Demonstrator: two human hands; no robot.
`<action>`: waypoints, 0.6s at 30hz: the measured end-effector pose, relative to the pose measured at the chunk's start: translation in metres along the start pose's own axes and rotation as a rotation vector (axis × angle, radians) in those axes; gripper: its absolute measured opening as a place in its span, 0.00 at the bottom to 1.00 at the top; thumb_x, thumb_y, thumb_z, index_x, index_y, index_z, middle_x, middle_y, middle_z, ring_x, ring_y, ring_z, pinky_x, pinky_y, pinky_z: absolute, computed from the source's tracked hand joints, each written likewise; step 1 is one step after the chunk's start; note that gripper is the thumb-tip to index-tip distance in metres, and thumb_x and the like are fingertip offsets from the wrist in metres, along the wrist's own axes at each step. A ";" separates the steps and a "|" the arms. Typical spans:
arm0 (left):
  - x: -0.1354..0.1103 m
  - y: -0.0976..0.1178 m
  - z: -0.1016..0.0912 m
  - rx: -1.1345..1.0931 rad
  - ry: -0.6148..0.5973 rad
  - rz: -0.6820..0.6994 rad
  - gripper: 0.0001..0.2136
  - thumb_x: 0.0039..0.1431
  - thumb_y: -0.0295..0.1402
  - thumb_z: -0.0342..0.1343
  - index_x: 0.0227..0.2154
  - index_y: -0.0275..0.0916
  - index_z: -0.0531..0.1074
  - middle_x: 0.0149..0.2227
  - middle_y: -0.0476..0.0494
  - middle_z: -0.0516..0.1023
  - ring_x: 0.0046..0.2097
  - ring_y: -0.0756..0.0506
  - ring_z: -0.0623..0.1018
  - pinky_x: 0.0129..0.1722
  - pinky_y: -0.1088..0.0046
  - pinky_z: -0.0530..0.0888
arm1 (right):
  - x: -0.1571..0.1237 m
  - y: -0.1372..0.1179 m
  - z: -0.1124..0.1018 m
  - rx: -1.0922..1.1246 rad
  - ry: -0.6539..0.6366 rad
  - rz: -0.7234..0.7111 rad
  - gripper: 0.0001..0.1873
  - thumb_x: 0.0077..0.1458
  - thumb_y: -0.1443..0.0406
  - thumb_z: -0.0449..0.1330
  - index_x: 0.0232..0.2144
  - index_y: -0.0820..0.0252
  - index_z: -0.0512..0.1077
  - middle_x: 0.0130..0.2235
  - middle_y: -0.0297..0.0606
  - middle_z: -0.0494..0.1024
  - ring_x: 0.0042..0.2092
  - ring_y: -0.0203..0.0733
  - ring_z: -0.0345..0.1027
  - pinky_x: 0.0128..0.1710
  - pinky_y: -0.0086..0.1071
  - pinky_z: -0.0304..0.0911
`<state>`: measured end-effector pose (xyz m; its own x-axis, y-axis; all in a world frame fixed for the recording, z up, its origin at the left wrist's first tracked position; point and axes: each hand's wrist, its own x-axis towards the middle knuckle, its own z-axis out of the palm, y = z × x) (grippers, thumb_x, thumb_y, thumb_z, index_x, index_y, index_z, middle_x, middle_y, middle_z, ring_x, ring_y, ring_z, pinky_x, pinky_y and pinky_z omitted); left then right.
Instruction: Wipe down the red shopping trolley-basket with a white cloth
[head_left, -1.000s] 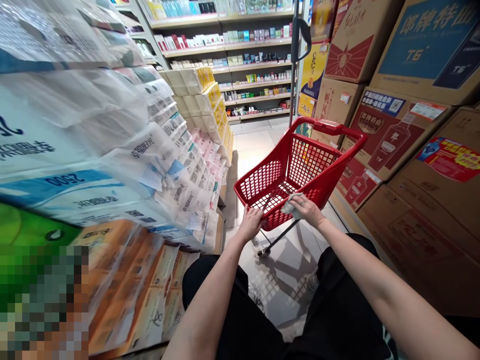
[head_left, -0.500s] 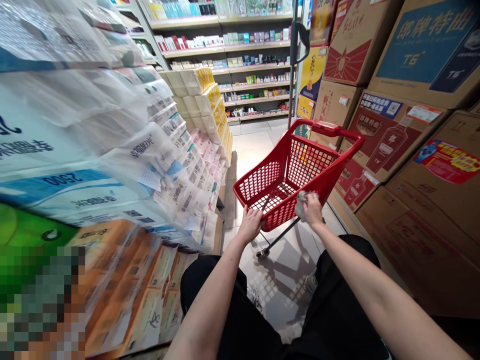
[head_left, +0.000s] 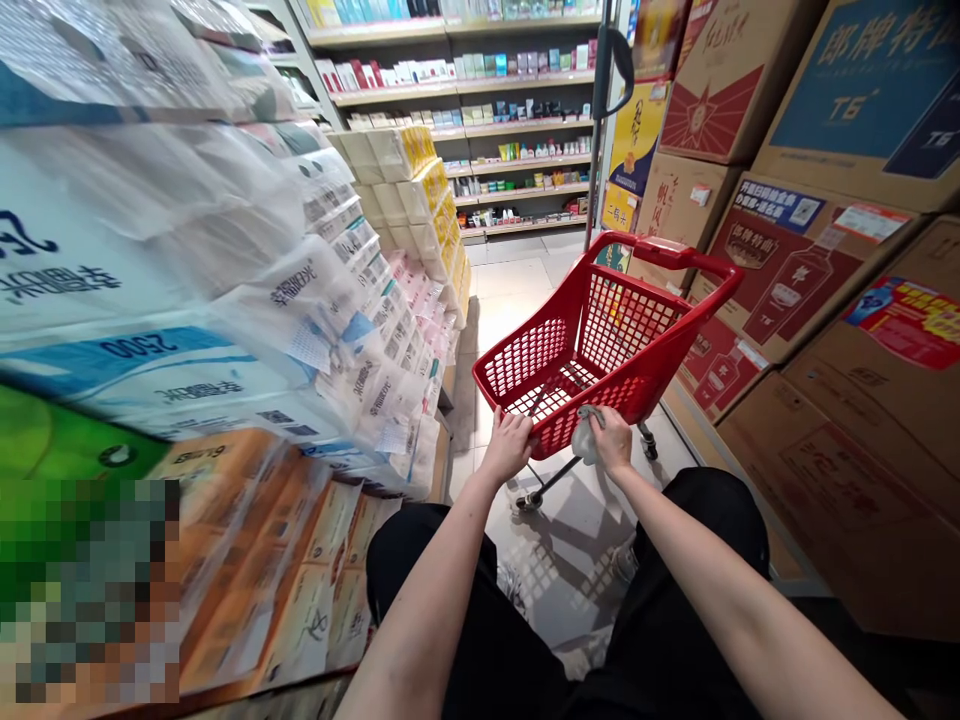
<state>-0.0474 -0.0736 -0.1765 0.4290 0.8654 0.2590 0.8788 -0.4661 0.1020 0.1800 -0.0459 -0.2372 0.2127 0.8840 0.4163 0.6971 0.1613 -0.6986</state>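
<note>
One head-worn view looks forward and down a shop aisle, close over the red cart [head_left: 600, 340], shelves [head_left: 480, 90] far ahead.

Tiled floor [head_left: 517, 290]; red cart [head_left: 600, 340] on it.

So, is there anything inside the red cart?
No, the cart shows only its bare mesh floor and walls, while the cloth in the right hand presses its outer front.

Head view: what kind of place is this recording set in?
Most likely a supermarket or grocery shop aisle. A red shopping cart stands on the tiled floor, stocked shelves line the back wall, wrapped tissue packs are stacked on the left, and printed cartons on the right.
</note>
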 end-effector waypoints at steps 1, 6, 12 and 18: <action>0.000 0.001 0.000 -0.005 0.002 0.002 0.04 0.57 0.32 0.50 0.35 0.41 0.63 0.39 0.44 0.71 0.44 0.42 0.68 0.63 0.50 0.48 | 0.002 -0.001 0.000 -0.026 0.023 0.046 0.15 0.58 0.58 0.49 0.40 0.60 0.70 0.40 0.43 0.76 0.40 0.44 0.69 0.40 0.33 0.59; 0.000 0.001 0.000 -0.024 0.000 -0.005 0.04 0.57 0.33 0.50 0.35 0.42 0.63 0.39 0.44 0.71 0.45 0.42 0.68 0.63 0.49 0.48 | 0.002 -0.007 0.002 -0.162 0.024 0.035 0.14 0.59 0.58 0.51 0.41 0.59 0.70 0.38 0.42 0.77 0.36 0.43 0.69 0.35 0.31 0.56; 0.001 -0.002 -0.001 -0.018 -0.012 -0.002 0.04 0.57 0.32 0.50 0.35 0.42 0.64 0.38 0.44 0.70 0.45 0.42 0.68 0.63 0.50 0.47 | 0.004 -0.007 -0.004 -0.283 -0.115 -0.225 0.14 0.61 0.61 0.48 0.40 0.59 0.72 0.39 0.43 0.76 0.38 0.41 0.68 0.35 0.29 0.54; 0.000 0.001 -0.002 -0.025 -0.001 -0.010 0.05 0.56 0.33 0.50 0.35 0.42 0.64 0.38 0.45 0.70 0.45 0.42 0.68 0.63 0.50 0.47 | 0.002 -0.004 -0.004 -0.176 -0.104 -0.041 0.15 0.61 0.59 0.49 0.41 0.56 0.72 0.39 0.40 0.77 0.36 0.40 0.69 0.33 0.28 0.55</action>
<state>-0.0469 -0.0745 -0.1743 0.4207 0.8701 0.2568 0.8775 -0.4622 0.1282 0.1801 -0.0469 -0.2312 0.1161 0.9202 0.3737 0.8144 0.1272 -0.5662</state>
